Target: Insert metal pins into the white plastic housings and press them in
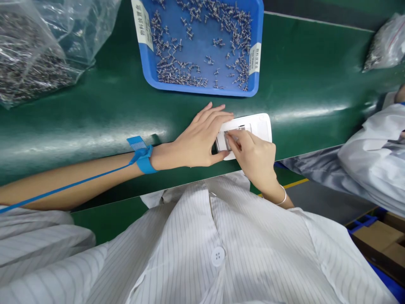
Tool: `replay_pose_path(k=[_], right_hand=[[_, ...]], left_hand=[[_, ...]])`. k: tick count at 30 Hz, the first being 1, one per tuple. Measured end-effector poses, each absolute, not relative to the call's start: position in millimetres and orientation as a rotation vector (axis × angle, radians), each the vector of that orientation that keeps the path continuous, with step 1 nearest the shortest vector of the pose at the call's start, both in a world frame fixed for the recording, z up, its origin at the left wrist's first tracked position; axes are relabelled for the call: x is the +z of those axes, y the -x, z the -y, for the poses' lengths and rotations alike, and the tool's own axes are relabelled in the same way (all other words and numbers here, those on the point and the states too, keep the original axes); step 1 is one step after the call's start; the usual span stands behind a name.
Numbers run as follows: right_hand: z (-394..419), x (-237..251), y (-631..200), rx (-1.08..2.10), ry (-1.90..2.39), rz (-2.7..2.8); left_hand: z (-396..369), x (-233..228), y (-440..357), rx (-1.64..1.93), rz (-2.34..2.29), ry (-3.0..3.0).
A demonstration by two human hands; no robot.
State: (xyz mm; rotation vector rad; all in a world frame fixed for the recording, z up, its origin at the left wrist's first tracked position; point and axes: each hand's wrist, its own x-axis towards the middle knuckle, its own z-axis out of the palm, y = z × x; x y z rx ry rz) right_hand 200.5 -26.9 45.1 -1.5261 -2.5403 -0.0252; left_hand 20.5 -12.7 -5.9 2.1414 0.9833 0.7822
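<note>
A white plastic casing (263, 126) with rounded corners lies on the green work surface, a recessed compartment with metal parts showing on its face. My left hand (202, 137) steadies its left end, the fingers along the far edge and the thumb at the near edge. A blue wrist strap (144, 159) with a cord circles that wrist. Thumb and forefinger of my right hand (253, 154) are pinched together over the recess. Whatever is between those fingertips is too small and covered to make out.
Beyond the hands stands a blue tray (202, 86) of small metal springs or contacts. A clear bag (34, 55) of similar parts lies at the far left, another bag (386, 44) at the far right. A co-worker's white sleeve (373, 139) shows on the right.
</note>
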Motion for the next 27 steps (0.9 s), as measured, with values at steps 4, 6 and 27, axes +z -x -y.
replay_pose_path(k=[4,6,27], right_hand=[[25,47,-200,0.041,1.661,2.532],[23,50,-201,0.116,1.696,2.544],[9,106,-212,0.376,1.463,2.117]], left_hand=[[12,-5,-20,0.773,-0.976,-2.109],[12,-6,-20,0.766,-0.969,-2.110],[11,-4,-27,0.725,-1.151,-2.053]])
